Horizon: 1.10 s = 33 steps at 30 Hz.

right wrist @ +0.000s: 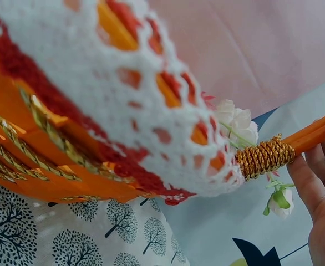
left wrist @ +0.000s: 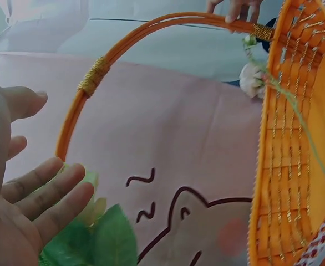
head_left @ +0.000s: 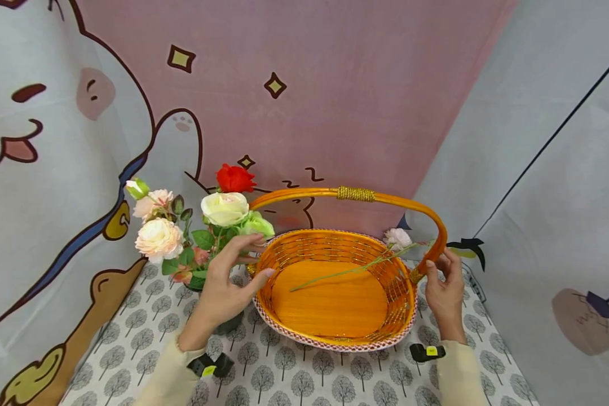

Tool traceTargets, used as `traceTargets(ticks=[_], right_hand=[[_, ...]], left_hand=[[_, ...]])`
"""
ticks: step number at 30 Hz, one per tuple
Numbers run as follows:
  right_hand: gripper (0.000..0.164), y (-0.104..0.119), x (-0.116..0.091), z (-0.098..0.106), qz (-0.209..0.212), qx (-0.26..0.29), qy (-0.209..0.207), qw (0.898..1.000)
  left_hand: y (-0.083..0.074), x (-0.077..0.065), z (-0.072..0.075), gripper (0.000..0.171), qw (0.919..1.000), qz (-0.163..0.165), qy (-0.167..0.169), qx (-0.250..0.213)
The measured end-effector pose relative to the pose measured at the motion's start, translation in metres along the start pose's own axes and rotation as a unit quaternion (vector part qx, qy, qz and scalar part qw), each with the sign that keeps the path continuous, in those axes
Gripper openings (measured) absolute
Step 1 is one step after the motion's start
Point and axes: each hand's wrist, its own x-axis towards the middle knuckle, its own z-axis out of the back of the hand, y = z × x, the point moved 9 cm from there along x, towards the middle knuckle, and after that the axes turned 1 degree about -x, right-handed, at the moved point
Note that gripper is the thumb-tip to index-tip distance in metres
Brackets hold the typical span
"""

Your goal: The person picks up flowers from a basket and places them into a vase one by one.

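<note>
An orange woven basket (head_left: pixel 330 299) with a white-and-red lace rim sits in front of me, its floor toward me. Its arched handle (head_left: pixel 304 192) has gold cord wound round the top and the ends. At the handle's right end, my right hand (head_left: pixel 445 286) holds it between thumb and fingers, also seen in the right wrist view (right wrist: pixel 318 191). My left hand (head_left: pixel 228 285) is beside the basket's left rim, thumb and fingers spread apart, fingertips close to the handle's left end. One pale flower (head_left: pixel 398 239) lies over the back right rim, its green stem (head_left: pixel 335 274) reaching into the basket.
Left of the basket, a bunch with a red rose (head_left: pixel 235 178), a white rose (head_left: pixel 225 209) and peach flowers (head_left: pixel 159 240) stands in a dark pot (head_left: pixel 229 325), partly behind my left hand. A tree-print cloth (head_left: pixel 304 383) covers the table. Cartoon-print curtains (head_left: pixel 355 113) hang behind.
</note>
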Motion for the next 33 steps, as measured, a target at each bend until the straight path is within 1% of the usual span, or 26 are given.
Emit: traceTargets(ticks=[3,8,10,13,16,19,22,28,31,33], right_hand=[[0.047,0.001,0.0,0.0,-0.003,0.001,0.004,1.0],[0.047,0.002,0.0,0.001,-0.008,-0.002,0.001,1.0],[0.047,0.004,0.001,0.001,-0.004,0.001,0.002,1.0],[0.046,0.004,0.003,0.0,0.004,0.003,0.002,1.0],[0.045,0.002,0.003,0.0,0.004,-0.001,0.001,1.0],[0.045,0.0,0.002,-0.001,0.001,-0.009,0.001,1.0],[0.045,0.0,0.002,0.0,0.003,-0.01,0.002,1.0],[0.045,-0.002,0.002,0.001,-0.011,-0.021,0.002,1.0],[0.046,-0.003,0.002,0.0,-0.019,-0.026,0.005,0.999],[0.046,-0.002,0.002,0.0,-0.017,-0.022,0.005,1.0]], left_hand=[[0.005,0.0,-0.012,0.065,0.9995,0.016,0.024,-0.013],[0.009,0.003,-0.031,0.059,0.9977,0.016,0.053,-0.039],[0.011,0.004,-0.04,0.057,0.9962,0.022,0.066,-0.053],[0.016,0.006,-0.054,0.054,0.9924,0.047,0.092,-0.066],[0.023,0.008,-0.068,0.052,0.9873,0.076,0.118,-0.074],[0.03,0.009,-0.083,0.051,0.9823,0.096,0.139,-0.08],[0.035,0.012,-0.096,0.051,0.9784,0.107,0.158,-0.079],[0.049,0.021,-0.125,0.05,0.9711,0.12,0.201,-0.049],[0.06,0.025,-0.138,0.049,0.9649,0.132,0.225,-0.032],[0.067,0.029,-0.147,0.05,0.9596,0.142,0.242,-0.021]])
